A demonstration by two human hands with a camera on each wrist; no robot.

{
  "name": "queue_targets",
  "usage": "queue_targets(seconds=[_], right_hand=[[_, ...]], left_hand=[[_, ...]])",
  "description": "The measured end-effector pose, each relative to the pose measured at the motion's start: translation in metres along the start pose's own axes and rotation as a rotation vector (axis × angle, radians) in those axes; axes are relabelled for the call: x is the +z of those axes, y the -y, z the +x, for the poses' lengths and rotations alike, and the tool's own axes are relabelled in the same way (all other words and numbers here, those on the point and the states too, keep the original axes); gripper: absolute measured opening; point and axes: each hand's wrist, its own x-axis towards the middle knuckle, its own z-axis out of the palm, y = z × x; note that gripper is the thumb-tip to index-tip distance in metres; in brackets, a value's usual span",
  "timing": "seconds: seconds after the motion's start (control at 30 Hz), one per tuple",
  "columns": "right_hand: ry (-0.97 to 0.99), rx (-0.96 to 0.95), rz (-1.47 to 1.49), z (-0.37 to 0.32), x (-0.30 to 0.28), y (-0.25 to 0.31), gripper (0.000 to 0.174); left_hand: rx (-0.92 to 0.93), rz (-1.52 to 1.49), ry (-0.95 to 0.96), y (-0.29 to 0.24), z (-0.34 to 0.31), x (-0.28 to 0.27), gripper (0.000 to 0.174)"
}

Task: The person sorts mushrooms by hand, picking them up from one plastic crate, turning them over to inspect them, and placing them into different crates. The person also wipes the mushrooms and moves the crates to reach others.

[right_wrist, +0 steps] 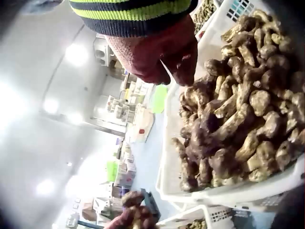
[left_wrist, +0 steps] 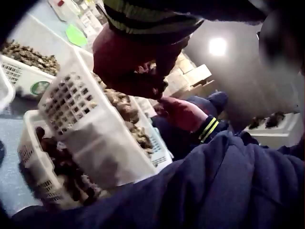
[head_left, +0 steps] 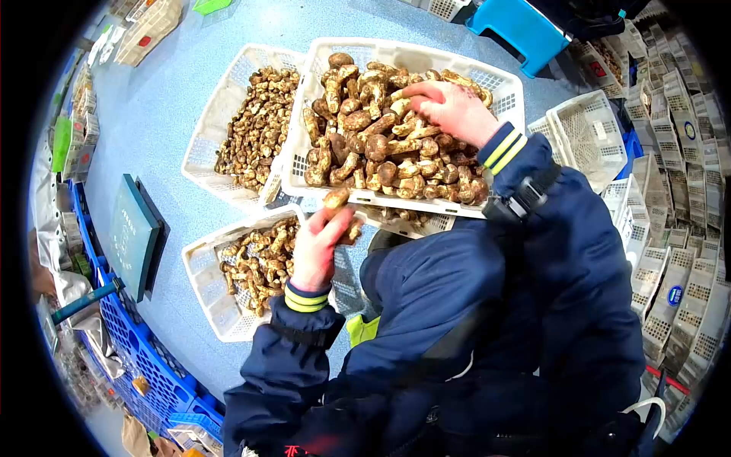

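Note:
My left hand [head_left: 314, 253] grips mushrooms at the front edge of the large white basket [head_left: 304, 145]. One brown-capped mushroom [head_left: 336, 199] sticks up at the fingertips, and another shows beside the fingers; in the right wrist view these held mushrooms [right_wrist: 137, 210] appear at the bottom. Over the heap of thick-stemmed mushrooms [head_left: 378, 145] in that basket, my right hand [head_left: 451, 111] reaches with fingers extended, fingertips right at the mushrooms on top. The right wrist view shows the right hand [right_wrist: 157, 55] with thumb and fingers apart, pointing down at the heap's edge.
Left of the large basket stands a basket of small mushrooms [head_left: 257, 126]. A lower basket [head_left: 199, 266] with slender mushrooms is below my left hand. A teal flat-topped scale [head_left: 135, 236] stands at left, a blue stool [head_left: 520, 30] at back right. Stacked white crates [head_left: 674, 137] line the right.

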Motion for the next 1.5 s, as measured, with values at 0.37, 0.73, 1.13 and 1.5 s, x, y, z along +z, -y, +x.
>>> queue_targets(seconds=[0.37,0.73,1.13,1.5], right_hand=[[-0.03,-0.038,-0.491,0.029,0.064,-0.041,0.045],[-0.091,-0.333,0.432,-0.054,0.009,0.066,0.024],[-0.077,-0.207,-0.509,-0.014,0.03,-0.05,0.035],[-0.026,0.005,-0.552,-0.014,0.04,-0.066,0.033]], left_hand=[[-0.493,0.091,-0.599,0.16,-0.1,-0.176,0.027],[-0.192,-0.499,0.255,-0.03,0.003,0.032,0.06],[-0.096,-0.783,0.136,-0.011,0.01,0.029,0.027],[-0.106,-0.775,0.128,0.007,0.001,0.004,0.033]])
